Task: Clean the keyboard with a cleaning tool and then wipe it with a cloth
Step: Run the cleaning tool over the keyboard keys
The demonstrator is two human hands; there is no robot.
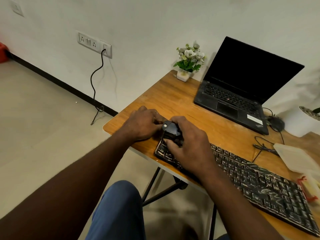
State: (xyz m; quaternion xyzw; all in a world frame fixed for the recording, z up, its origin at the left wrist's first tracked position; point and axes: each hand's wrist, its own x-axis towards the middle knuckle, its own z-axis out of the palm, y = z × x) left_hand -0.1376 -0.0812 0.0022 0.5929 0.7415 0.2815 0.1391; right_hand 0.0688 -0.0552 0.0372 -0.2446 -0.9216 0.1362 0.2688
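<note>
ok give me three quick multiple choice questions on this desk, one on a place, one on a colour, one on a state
1. Where is the black cleaning tool?
A. on the floor
B. at the left end of the keyboard
C. in the person's lap

2. What colour is the flower pot?
A. white
B. red
C. blue

3. How is the laptop?
A. shut
B. open, screen lit
C. open, screen dark

Answers:
1 B: the right hand grips it over the keyboard's left-end keys.
2 A: the small pot at the table's far corner is white.
3 C: the lid stands up and the screen is black.
</note>
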